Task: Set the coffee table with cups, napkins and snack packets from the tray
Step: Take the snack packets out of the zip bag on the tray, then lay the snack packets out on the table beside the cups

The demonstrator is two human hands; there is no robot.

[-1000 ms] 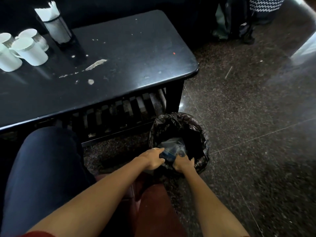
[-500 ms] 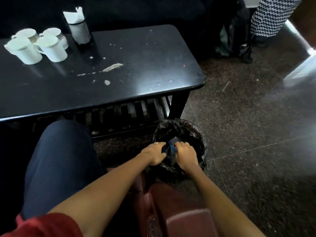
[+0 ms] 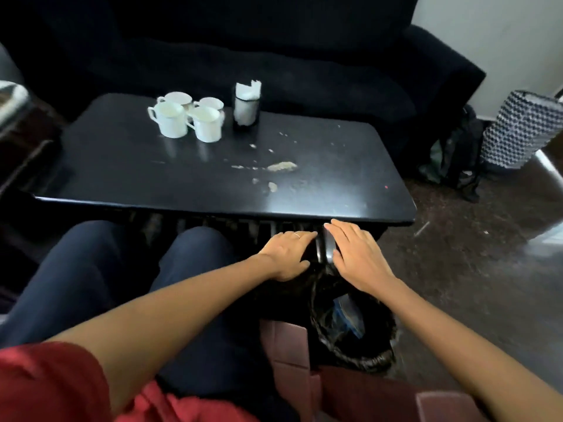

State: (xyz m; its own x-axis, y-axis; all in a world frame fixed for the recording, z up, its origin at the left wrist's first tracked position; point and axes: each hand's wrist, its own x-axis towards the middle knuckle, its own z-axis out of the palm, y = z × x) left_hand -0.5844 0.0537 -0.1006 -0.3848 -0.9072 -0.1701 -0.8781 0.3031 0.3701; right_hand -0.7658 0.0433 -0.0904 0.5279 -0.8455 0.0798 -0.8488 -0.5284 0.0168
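Note:
Several white cups [image 3: 185, 120] stand in a cluster at the far side of the black coffee table [image 3: 152, 178]. Beside them is a dark napkin holder [image 3: 246, 111] with white napkins sticking out. My left hand [image 3: 289, 254] and my right hand [image 3: 356, 254] hover side by side just below the table's front edge, above the bin. The fingers of both are straight and hold nothing. A crumpled bluish packet [image 3: 347, 315] lies inside the black-lined waste bin [image 3: 374, 357] on the floor to my right.
Crumbs and a pale smear [image 3: 280, 167] lie on the tabletop's right half. A dark sofa [image 3: 274, 56] runs behind the table. A backpack [image 3: 451, 166] and a patterned basket [image 3: 521, 129] stand on the floor at the right. My knees are under the table's near edge.
Both hands have come up out of the bin and let go of the packet, which stays inside. The view has tilted up toward the table.

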